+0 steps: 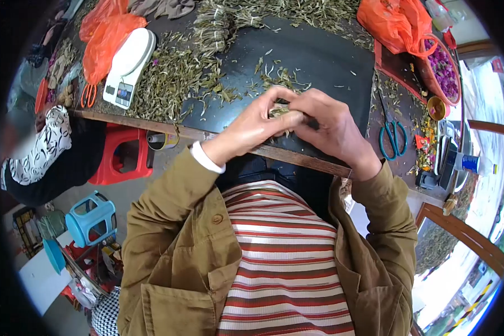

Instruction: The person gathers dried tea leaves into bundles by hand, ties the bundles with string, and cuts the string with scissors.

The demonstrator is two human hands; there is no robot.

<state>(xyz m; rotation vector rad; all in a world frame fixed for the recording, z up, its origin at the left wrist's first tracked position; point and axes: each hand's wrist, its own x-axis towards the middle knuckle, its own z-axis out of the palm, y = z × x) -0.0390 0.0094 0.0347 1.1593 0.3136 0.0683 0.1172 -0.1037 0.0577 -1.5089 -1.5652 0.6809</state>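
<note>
My left hand [260, 122] and my right hand [331, 124] meet over the front edge of a black mat [313, 59]. Their fingers are closed around a small bunch of dried leaves [279, 111], mostly hidden between them. Just beyond the hands, loose leaf pieces [277, 75] lie scattered on the mat. To the left spreads a heap of dried greenish leaves [176, 81]. Tied leaf bundles [213, 33] are stacked at the mat's far left corner. Teal-handled scissors [393, 140] rest on the table right of my right hand.
Left on the table are a white digital scale [131, 56], orange-handled scissors [89, 95] and an orange plastic bag [103, 50]. At right stand another orange bag [395, 22] and a basket of purple flowers [441, 73]. A person [45, 145] is beside a red stool [120, 157].
</note>
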